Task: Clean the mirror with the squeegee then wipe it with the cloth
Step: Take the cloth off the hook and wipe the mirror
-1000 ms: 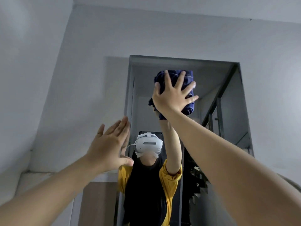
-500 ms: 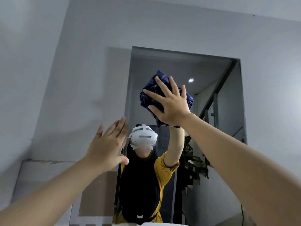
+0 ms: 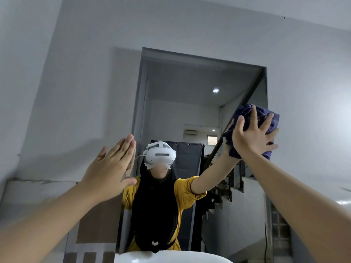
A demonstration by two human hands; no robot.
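Nearest to us, at the bottom edge, is the curved white rim of a basin [image 3: 171, 258], only partly in view. Above it our two bare forearms reach up and forward, well apart from each other.

Our left hand [image 3: 112, 168] is held flat, the fingers straight and close together, the thumb out to the side. It grips nothing. It sits at the left edge of the mirror [image 3: 190, 82], though we cannot tell whether the palm touches the wall or stops just short of it.

Our right hand [image 3: 252, 137] is raised higher, at the mirror's right edge. Its fingers [image 3: 253, 115] are spread and fairly straight, pressing a bunched dark blue cloth [image 3: 245, 112] flat against the glass. The cloth spills out above and below the hand and overlaps the mirror's right border.

The mirror is a tall rectangle set into a pale grey wall [image 3: 85, 73]. In the glass we see the reflected person wearing a white headset [image 3: 161, 154], a yellow top and a long black garment, one arm stretched up to meet the cloth. Behind that reflection are a dark panel [image 3: 190, 158], a staircase [image 3: 224, 205] with a railing, and a small ceiling light [image 3: 215, 90].

Lower left of the mirror the wall changes to a brownish tiled band [image 3: 98, 224].
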